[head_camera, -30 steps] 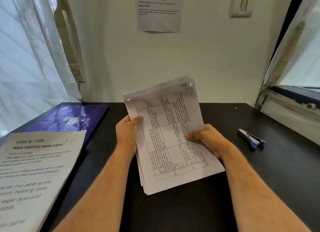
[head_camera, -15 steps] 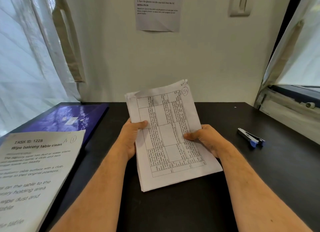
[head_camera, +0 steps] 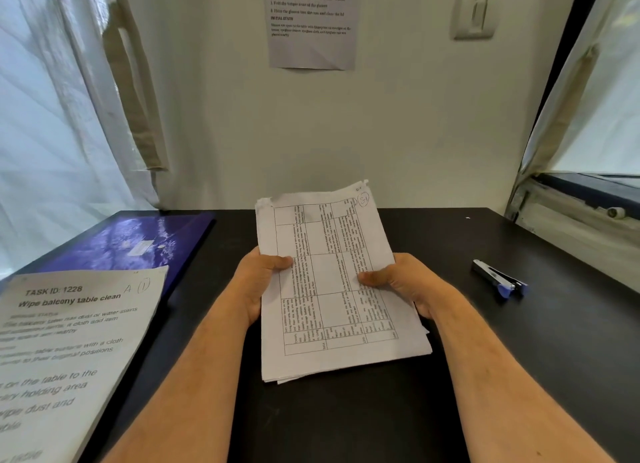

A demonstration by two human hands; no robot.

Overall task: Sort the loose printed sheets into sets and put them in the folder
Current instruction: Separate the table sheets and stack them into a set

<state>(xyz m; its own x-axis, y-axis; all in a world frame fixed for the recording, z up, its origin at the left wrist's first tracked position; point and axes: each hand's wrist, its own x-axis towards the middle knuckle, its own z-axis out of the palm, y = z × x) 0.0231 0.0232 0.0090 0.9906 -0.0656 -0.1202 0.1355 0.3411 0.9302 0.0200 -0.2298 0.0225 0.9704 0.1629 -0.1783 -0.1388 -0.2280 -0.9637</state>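
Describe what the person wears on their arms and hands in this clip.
Nothing shows: both forearms are bare right to the frame's bottom edge, with no sleeves in view. The left hand and right hand carry no gloves, and no rings, watch or bracelets are visible on the sides shown.

Both bare forearms extend forward from the lower edge of the view and converge toward the centre. The left hand (head_camera: 258, 282) grips the left edge of the sheets (head_camera: 332, 282), thumb on top, fingers hidden underneath. The right hand (head_camera: 401, 282) grips the right edge in the same way, thumb pressed on the top page.
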